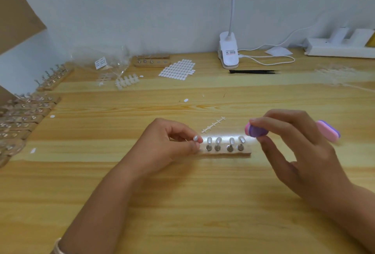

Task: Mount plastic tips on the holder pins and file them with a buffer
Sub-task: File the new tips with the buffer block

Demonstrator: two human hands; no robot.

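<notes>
A small wooden holder [225,153] lies on the table in front of me, with several metal pins that carry clear plastic tips [218,141]. My left hand [170,142] pinches one pin with a tip [195,138] at the holder's left end. My right hand [294,144] grips a pink and purple buffer block [256,131] just above the holder's right end; the block's far end sticks out past my knuckles. An empty tip sprue [213,125] lies just behind the holder.
Many more wooden holders with pins [26,115] crowd the left edge. At the back are a sheet of adhesive tabs [176,69], a tip strip [126,81], plastic bags [105,61], a clip lamp [228,50], black tweezers [253,71] and a power strip [341,46].
</notes>
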